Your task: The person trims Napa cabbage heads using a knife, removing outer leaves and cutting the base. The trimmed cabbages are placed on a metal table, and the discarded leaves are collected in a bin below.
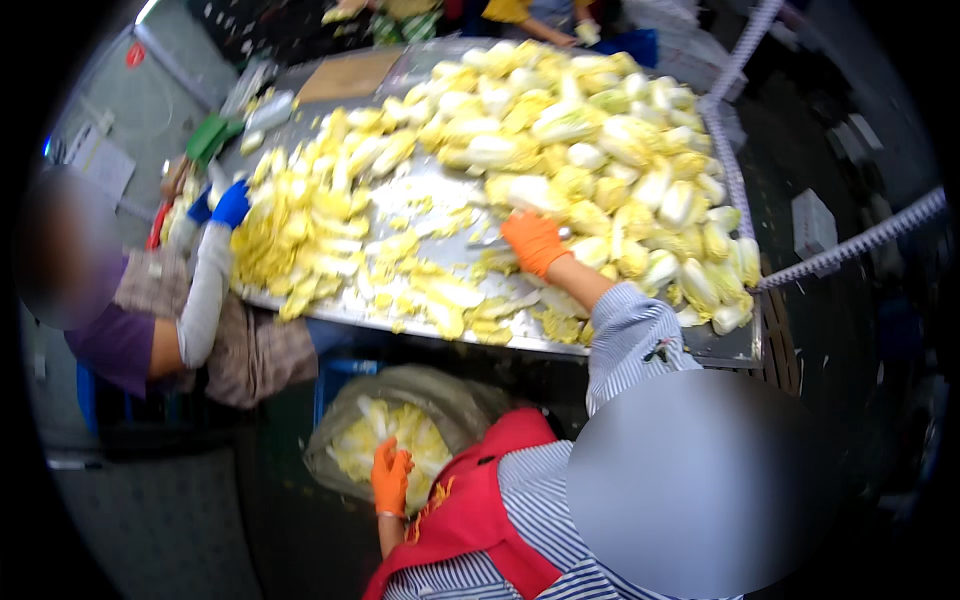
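Note:
My right hand (535,241), in an orange glove, is over the metal table and closed around what looks like a knife (487,243). Its blade points left, and blur hides its exact shape. Just beyond those fingers lies a napa cabbage head (531,193) with a white base and yellow leaves. My left hand (391,474), also gloved in orange, hangs low at the mouth of a translucent plastic bag (442,386). Its fingers are spread, and nothing shows in them. White and yellow cabbage leaves (409,427) fill the bag.
A large pile of cabbage heads (570,124) covers the table's right and far parts. Loose leaves (292,247) are heaped at left. A co-worker's blue-gloved hand (231,204) is beside them. Other people stand across the table (352,75). A blue crate (341,373) sits behind the bag.

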